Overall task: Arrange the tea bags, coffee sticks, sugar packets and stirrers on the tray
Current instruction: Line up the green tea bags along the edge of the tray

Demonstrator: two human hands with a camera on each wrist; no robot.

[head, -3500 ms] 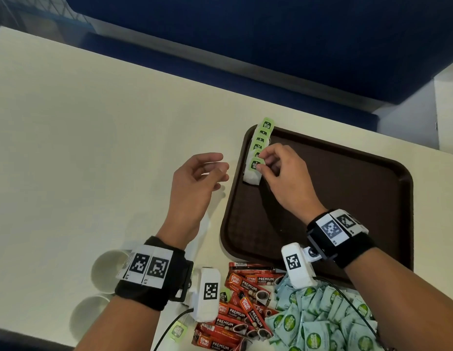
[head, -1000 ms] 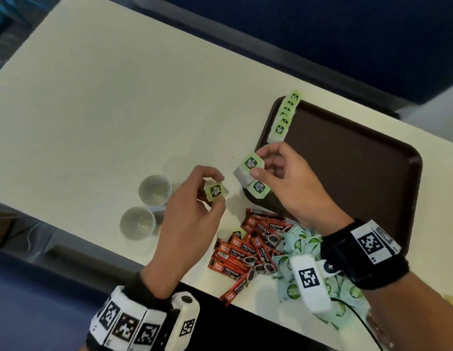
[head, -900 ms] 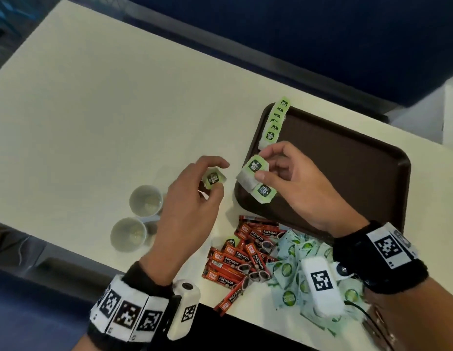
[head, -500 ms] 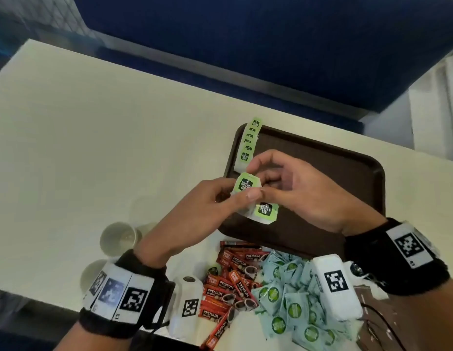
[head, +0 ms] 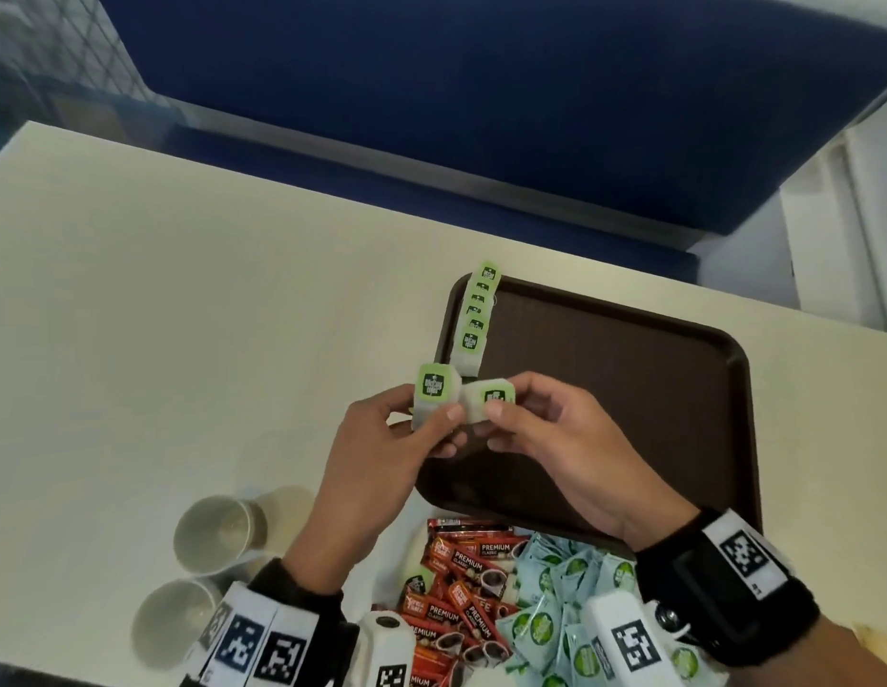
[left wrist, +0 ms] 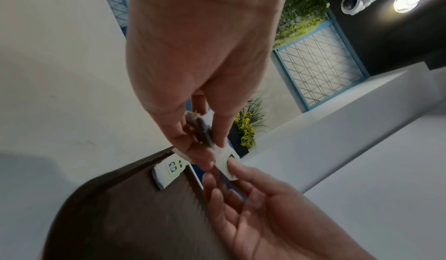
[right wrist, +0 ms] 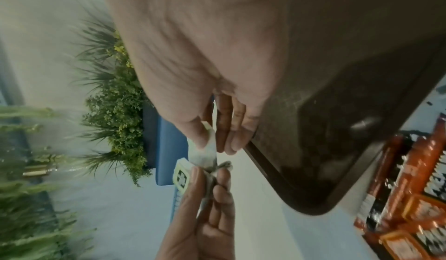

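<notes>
1. My left hand [head: 382,438] pinches one tea bag [head: 434,389]; my right hand [head: 555,448] pinches another [head: 486,404], both above the tray [head: 630,414] edge.
2. Light, soft, tearable, I judge: grip the paper edges, not the tags.
3. A row of bags [head: 473,319] lines the tray's left rim.

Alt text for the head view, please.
Each hand, left hand and right hand, pinches a green-tagged tea bag above the brown tray, where a row of tea bags lines its left edge. Coffee sticks lie nearby.

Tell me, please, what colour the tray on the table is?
The tray is dark brown, plainest in the head view.
</notes>
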